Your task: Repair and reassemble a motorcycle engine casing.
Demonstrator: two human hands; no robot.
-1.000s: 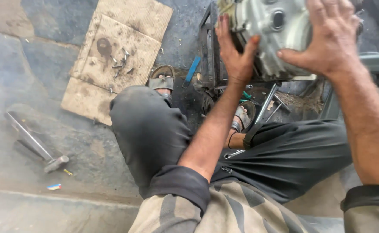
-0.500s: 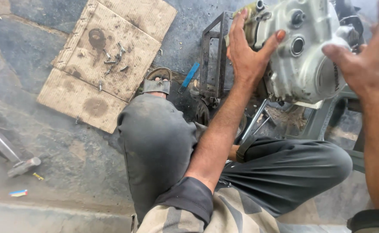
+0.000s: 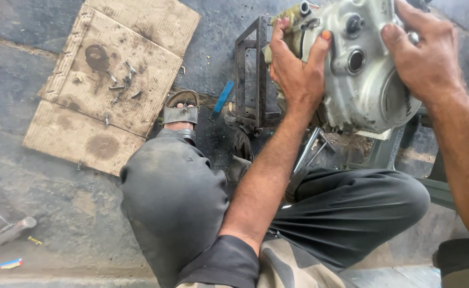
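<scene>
Head view: at the upper right of the frame a grey metal engine casing (image 3: 362, 69) sits tilted against a dark steel stand (image 3: 253, 80), and both hands grasp it — the left hand (image 3: 295, 72) wrapped over its left edge, the right hand (image 3: 426, 58) spread across its round cover. It looks heavy and greasy, so a slip is the likely failure: if either grip lets go, the casing could tip off the stand onto the crouched legs or the sandalled foot (image 3: 181, 112) just below (nothing else seems to brace it). Fingers near the stand's bars could get pinched if the casing rocks. At upper left, a stained cardboard sheet (image 3: 111, 80) on the floor carries loose bolts (image 3: 122, 82) — a sliding foot could scatter them. A hammer (image 3: 13, 229) lies at lower left, well apart.
</scene>
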